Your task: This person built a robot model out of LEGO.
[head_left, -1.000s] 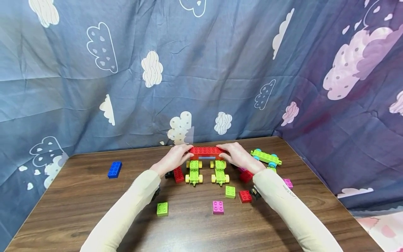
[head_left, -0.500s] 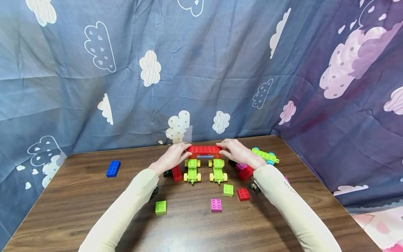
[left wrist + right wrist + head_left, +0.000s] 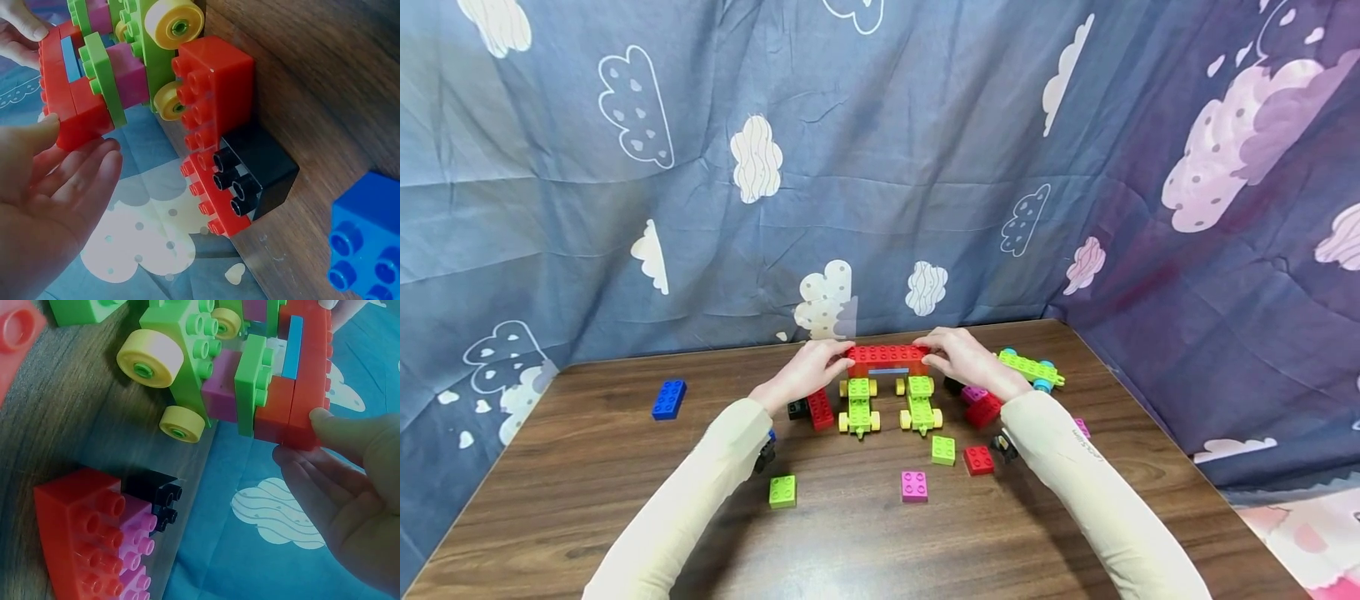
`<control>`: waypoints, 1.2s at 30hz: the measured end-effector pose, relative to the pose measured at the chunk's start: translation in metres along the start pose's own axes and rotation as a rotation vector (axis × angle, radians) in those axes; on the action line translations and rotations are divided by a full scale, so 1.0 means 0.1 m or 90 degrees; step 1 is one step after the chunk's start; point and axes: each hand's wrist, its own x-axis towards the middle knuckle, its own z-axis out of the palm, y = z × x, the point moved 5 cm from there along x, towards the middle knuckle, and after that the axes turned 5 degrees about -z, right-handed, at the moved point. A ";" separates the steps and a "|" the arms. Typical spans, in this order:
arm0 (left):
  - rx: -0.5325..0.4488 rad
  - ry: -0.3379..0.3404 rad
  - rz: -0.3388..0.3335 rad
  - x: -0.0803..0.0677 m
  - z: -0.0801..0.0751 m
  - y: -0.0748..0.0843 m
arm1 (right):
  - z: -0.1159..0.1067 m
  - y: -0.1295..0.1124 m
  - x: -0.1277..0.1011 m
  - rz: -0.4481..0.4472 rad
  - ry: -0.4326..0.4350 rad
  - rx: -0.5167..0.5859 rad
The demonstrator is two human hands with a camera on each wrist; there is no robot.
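Note:
A long red brick (image 3: 887,355) tops a bridge of toy bricks at the back of the table. My left hand (image 3: 805,371) pinches its left end, thumb on the near side and fingers beyond. At the right end my right hand (image 3: 966,362) pinches it the same way. Under it sit shorter red bricks, with a blue strip (image 3: 292,347) between them. Below these, in the right wrist view, come a lime brick (image 3: 250,387) and a purple-pink brick (image 3: 222,387). Two lime wheeled bases (image 3: 859,417) with yellow wheels stand at the bottom, side by side.
Red (image 3: 821,409) and black (image 3: 798,408) bricks lie close left of the bridge. Red and pink bricks (image 3: 982,408) lie to its right, before a lime base with blue wheels (image 3: 1030,368). Several small bricks lie nearer. A blue brick (image 3: 669,399) sits far left. Fabric hangs behind.
The head view has shifted slightly. Both hands keep their hold on the ends of the long red brick, with no clear movement of the bridge.

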 end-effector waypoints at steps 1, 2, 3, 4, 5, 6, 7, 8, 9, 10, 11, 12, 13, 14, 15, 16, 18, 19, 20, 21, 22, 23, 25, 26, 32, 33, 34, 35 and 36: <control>-0.001 0.000 -0.003 0.00 -0.01 0.00 | 0.00 0.00 0.00 -0.004 0.003 -0.002; -0.003 0.000 -0.006 0.00 -0.01 0.00 | -0.01 -0.01 0.00 -0.006 0.005 -0.002; -0.004 0.000 -0.009 0.01 -0.02 -0.01 | -0.01 -0.01 0.00 -0.009 0.008 -0.004; -0.006 0.000 -0.013 0.01 -0.02 -0.01 | -0.02 -0.01 0.00 -0.013 0.010 -0.006; -0.009 -0.002 -0.016 0.01 -0.02 -0.01 | -0.03 -0.02 0.00 -0.017 0.012 -0.006; -0.009 -0.001 -0.016 0.02 -0.02 -0.01 | -0.03 -0.02 0.00 -0.017 0.013 -0.005; -0.010 -0.001 -0.016 0.02 -0.03 -0.01 | -0.04 -0.03 0.00 -0.017 0.013 -0.005; -0.009 0.001 -0.017 0.02 -0.03 -0.01 | -0.04 -0.03 0.01 -0.018 0.014 -0.005; -0.010 0.003 -0.018 0.02 -0.03 -0.01 | -0.04 -0.03 0.01 -0.017 0.014 -0.004; -0.010 0.006 -0.019 0.02 -0.03 -0.01 | -0.05 -0.02 0.01 -0.017 0.013 -0.004; -0.010 0.010 -0.021 0.02 -0.04 -0.01 | -0.05 -0.02 0.01 -0.017 0.013 -0.004; -0.011 0.014 -0.022 0.01 -0.04 0.00 | -0.04 -0.02 0.02 -0.014 0.013 -0.003; -0.012 0.018 -0.022 0.01 -0.04 0.00 | -0.04 -0.01 0.02 -0.012 0.012 -0.002; -0.010 0.023 -0.018 0.01 -0.04 0.00 | -0.04 -0.01 0.02 -0.010 0.012 -0.001; -0.010 0.028 -0.014 0.00 -0.04 0.01 | -0.03 0.00 0.02 -0.006 0.011 0.000; -0.009 0.034 -0.009 0.00 -0.04 0.01 | -0.03 0.00 0.02 -0.005 0.010 0.000; -0.009 0.044 0.002 0.00 -0.03 0.02 | -0.04 -0.01 0.02 -0.004 0.012 0.002; -0.006 0.051 0.008 0.00 -0.03 0.02 | -0.04 -0.01 0.02 -0.006 0.014 0.001; -0.004 0.056 0.014 0.00 -0.02 0.03 | -0.04 -0.02 0.02 -0.009 0.016 0.000; -0.002 0.062 0.018 0.00 -0.02 0.03 | -0.04 -0.02 0.02 -0.010 0.017 0.001; 0.001 0.066 0.022 0.01 -0.02 0.03 | -0.05 -0.02 0.02 -0.010 0.018 0.002; 0.005 0.070 0.027 0.01 -0.01 0.04 | -0.05 -0.02 0.02 -0.008 0.017 0.003; 0.007 0.072 0.029 0.01 0.00 0.04 | -0.04 -0.02 0.02 -0.006 0.015 0.004; 0.007 0.072 0.028 0.01 0.00 0.04 | -0.04 -0.01 0.02 -0.003 0.012 0.006; -0.006 0.067 0.020 0.00 0.01 0.05 | -0.03 -0.01 0.01 -0.007 0.010 0.009; -0.007 0.067 0.021 0.00 0.01 0.05 | -0.03 -0.02 0.00 -0.008 0.010 0.009; -0.006 0.066 0.021 0.00 0.02 0.05 | -0.03 -0.02 0.00 -0.009 0.010 0.009; -0.006 0.066 0.022 0.00 0.02 0.05 | -0.03 -0.02 0.00 -0.008 0.009 0.010; -0.006 0.066 0.023 0.00 0.02 0.04 | -0.03 -0.02 0.00 -0.009 0.010 0.011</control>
